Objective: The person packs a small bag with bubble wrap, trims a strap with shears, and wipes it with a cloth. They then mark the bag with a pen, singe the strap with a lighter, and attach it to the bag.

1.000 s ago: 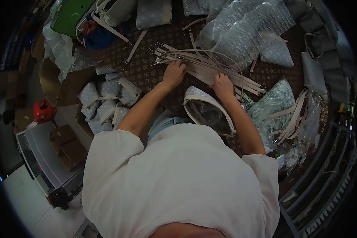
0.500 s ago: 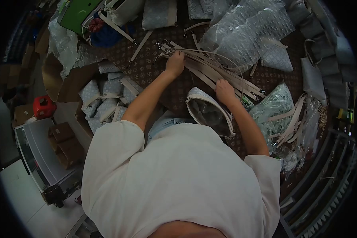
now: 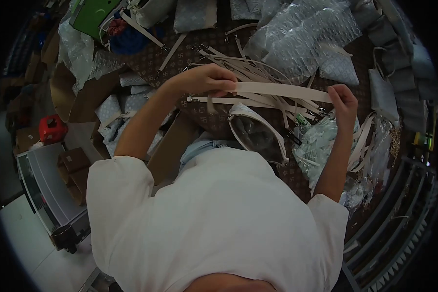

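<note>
A wide beige bag strap is stretched level between my two hands. My left hand pinches one end of it, and my right hand grips the other end. Below and behind it lies a pile of beige straps with metal clasps, on the brown patterned table cover. One strap with a clasp lies just under the held one. Close to my body, an open pouch bag with a pale rim shows its dark inside.
Bubble wrap and wrapped bags lie at the back right. A clear plastic bag of pale green contents sits by my right forearm. On the left, a cardboard box stands by several patterned bags. A metal rack is at right.
Both hands have come away from the pile, the right one moving out to the right, and a strap is now pulled straight between them. My left elbow has swung outward.
</note>
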The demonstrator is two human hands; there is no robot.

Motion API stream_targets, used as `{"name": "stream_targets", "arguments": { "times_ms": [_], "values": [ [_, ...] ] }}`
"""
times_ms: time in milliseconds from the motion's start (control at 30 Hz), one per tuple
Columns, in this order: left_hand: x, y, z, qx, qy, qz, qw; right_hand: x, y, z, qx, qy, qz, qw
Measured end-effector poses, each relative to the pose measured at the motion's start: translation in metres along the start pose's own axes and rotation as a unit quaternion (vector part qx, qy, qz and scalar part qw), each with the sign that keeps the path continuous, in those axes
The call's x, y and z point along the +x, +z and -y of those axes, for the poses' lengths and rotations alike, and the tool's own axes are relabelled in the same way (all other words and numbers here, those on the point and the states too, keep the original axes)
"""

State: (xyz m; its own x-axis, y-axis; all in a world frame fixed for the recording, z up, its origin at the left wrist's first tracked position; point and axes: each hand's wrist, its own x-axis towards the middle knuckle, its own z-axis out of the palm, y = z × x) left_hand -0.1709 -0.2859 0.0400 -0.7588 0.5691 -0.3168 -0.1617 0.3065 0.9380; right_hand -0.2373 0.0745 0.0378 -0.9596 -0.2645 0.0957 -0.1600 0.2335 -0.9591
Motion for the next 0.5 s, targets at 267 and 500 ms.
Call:
{"name": "stream_targets", "arguments": {
  "times_ms": [267, 500],
  "values": [
    [-0.065, 0.025, -0.038, -0.146, -0.005, 0.028, 0.989, -0.032, -0.051, -0.022, 0.024, 0.014, -0.066, 0.997],
    [-0.071, 0.037, -0.047, -0.146, 0.007, 0.003, 0.989, -0.041, -0.054, -0.016, 0.028, 0.034, -0.061, 0.997]
  ]
}}
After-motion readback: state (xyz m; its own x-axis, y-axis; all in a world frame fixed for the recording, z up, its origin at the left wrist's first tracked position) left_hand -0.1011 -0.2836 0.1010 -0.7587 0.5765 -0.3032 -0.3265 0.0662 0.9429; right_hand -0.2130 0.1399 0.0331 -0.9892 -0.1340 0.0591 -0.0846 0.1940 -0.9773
